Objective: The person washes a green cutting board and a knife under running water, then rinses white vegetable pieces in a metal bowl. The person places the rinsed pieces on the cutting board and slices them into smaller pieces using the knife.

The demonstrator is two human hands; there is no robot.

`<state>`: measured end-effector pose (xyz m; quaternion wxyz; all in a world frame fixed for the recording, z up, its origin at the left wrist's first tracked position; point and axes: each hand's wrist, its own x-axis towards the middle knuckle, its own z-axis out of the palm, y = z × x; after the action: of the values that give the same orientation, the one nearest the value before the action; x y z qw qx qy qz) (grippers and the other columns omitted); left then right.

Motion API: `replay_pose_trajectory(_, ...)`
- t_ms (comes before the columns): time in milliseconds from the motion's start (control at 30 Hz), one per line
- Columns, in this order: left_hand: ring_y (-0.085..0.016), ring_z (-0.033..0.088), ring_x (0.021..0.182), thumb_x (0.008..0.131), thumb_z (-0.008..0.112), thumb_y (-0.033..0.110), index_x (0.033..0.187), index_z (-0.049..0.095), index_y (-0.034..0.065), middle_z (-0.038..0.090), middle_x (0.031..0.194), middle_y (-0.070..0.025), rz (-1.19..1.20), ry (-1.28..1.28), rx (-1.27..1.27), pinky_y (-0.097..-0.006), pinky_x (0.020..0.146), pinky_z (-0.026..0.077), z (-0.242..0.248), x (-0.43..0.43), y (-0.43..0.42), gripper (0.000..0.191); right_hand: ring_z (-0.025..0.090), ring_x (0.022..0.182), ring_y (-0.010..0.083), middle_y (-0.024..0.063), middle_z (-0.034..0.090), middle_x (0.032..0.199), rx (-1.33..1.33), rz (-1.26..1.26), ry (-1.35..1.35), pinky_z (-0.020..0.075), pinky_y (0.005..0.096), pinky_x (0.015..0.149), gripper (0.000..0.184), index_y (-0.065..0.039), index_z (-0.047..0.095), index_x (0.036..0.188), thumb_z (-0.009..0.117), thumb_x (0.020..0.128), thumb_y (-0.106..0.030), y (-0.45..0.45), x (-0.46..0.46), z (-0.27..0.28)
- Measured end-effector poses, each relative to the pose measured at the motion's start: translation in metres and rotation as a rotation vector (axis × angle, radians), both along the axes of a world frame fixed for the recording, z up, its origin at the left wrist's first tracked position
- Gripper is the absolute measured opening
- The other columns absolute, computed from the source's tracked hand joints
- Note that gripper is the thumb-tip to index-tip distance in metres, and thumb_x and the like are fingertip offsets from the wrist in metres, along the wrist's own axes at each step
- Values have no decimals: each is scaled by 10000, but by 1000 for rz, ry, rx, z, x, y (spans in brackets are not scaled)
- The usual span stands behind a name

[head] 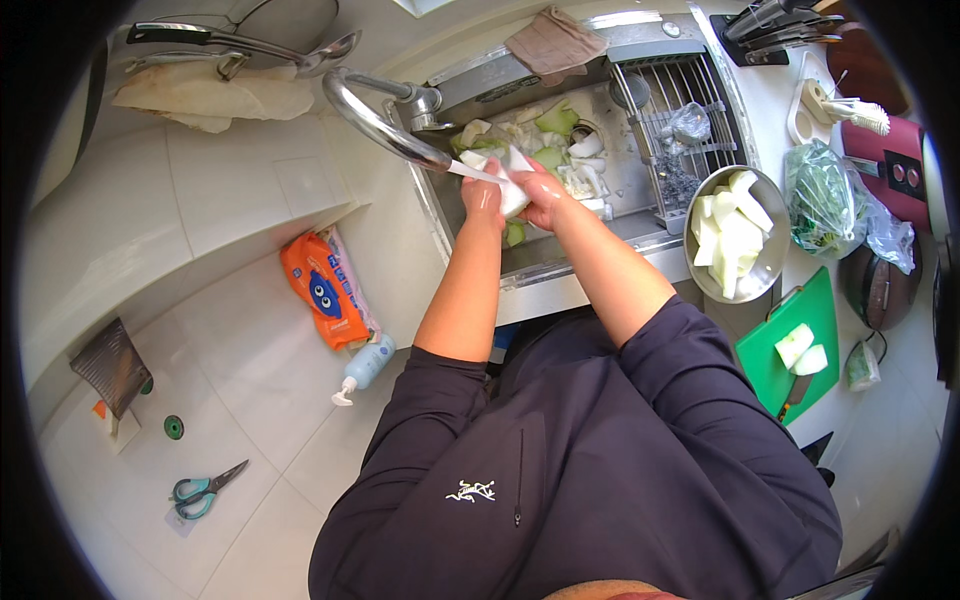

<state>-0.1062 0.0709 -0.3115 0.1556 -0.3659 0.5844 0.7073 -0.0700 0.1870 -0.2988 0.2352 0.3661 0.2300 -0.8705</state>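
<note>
My left hand [484,196] and my right hand [543,196] both grip a pale, peeled piece of gourd or melon [514,198] over the sink. A stream of water [480,173] runs onto it from the curved chrome faucet [367,131]. Beneath my hands, the stainless steel sink [626,184] holds green peels [559,118] and whitish seedy scraps [581,182]. Right of the sink stands a metal bowl [780,217] with several pale cut pieces [727,232]. My fingers partly hide the piece I hold.
A drying rack [679,105] spans the sink's right side. On the right counter, a green cutting board [821,300] bears two pale chunks [801,350] and a knife [796,396]. A bag of greens [823,199] lies behind it. Scissors [202,491], a pump bottle [367,366] and an orange wipes pack [322,289] are left.
</note>
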Motion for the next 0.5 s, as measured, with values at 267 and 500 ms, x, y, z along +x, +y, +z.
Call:
replay_pose_trajectory(267, -345, 595, 1316, 1068, 313, 739, 1492, 531, 60, 627, 1432, -140, -234, -152, 271, -534, 1093, 480, 14, -6, -3, 830, 656, 1237, 366, 138, 608, 1436, 349, 304, -27, 589, 602, 896, 835, -207, 373, 1612, 749, 879, -65, -3, -21, 32)
replay_pose_trajectory(500, -364, 471, 1442, 1084, 319, 667, 1613, 385, 67, 433, 1653, -127, -136, -335, 473, -534, 1191, 362, 16, -13, 34, 803, 664, 1250, 318, 168, 656, 1393, 1277, 129, 309, 546, 402, 1030, 794, -120, 520, 1536, 726, 781, 12, 40, 12, 28)
